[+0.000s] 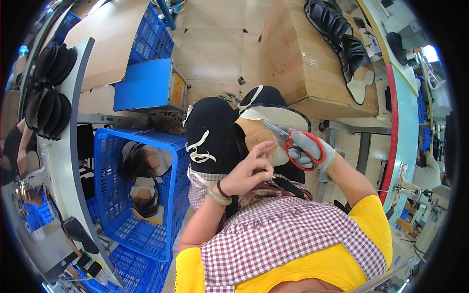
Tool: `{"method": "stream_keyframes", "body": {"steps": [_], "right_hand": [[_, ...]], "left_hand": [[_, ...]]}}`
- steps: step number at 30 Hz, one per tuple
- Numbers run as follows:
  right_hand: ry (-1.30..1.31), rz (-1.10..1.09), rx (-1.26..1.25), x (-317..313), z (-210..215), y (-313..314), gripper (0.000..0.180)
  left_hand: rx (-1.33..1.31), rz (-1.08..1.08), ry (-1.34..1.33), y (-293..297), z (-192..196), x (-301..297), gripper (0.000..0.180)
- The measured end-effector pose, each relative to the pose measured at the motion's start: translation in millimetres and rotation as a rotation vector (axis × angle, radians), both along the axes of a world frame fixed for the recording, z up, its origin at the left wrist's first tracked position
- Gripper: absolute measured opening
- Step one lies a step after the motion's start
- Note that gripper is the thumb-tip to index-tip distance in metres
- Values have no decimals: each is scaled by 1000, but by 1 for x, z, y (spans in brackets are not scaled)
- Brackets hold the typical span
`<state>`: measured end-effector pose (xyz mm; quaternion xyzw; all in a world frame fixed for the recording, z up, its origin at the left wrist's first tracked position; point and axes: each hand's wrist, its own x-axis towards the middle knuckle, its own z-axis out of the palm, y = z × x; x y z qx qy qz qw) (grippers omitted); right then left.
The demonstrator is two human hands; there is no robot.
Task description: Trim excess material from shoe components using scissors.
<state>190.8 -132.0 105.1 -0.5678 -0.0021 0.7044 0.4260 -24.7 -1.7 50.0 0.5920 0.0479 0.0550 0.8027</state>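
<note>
On my lap lies a shoe upper point(254, 132) with a tan lining patch, white lining and black edges. My left hand point(249, 168), bare with a bangle and a black band at the wrist, is closed on its near edge with fingers bent. In a pale grey work glove, my right hand point(308, 146) grips red-handled scissors point(276, 129). Their blades point left over the upper, beside the tan patch; whether they touch it I cannot tell. White trimmed strips point(199, 155) cling to my black trousers, left of the upper.
Left of me, a blue plastic crate point(171, 195) holds shoe uppers point(145, 193). More black uppers point(337, 29) lie in a row on a cardboard box point(288, 63) at the far right. A blue-topped stool point(141, 85) stands ahead on the left. Worktables flank me; another person's arm point(23, 146) shows far left.
</note>
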Motion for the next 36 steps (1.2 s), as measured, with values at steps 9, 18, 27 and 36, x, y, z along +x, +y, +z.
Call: {"method": "stream_keyframes", "body": {"steps": [9, 18, 27, 36], "right_hand": [[38, 42, 121, 3, -6, -6, 53], [144, -123, 271, -25, -17, -22, 49], [115, -219, 304, -16, -44, -31, 51], [57, -124, 353, -17, -46, -29, 55]], "left_hand": [[103, 813, 432, -5, -5, 9, 15], [192, 473, 256, 52, -14, 38, 7], [1353, 657, 432, 26, -29, 65, 14], [532, 466, 588, 55, -58, 69, 8]]}}
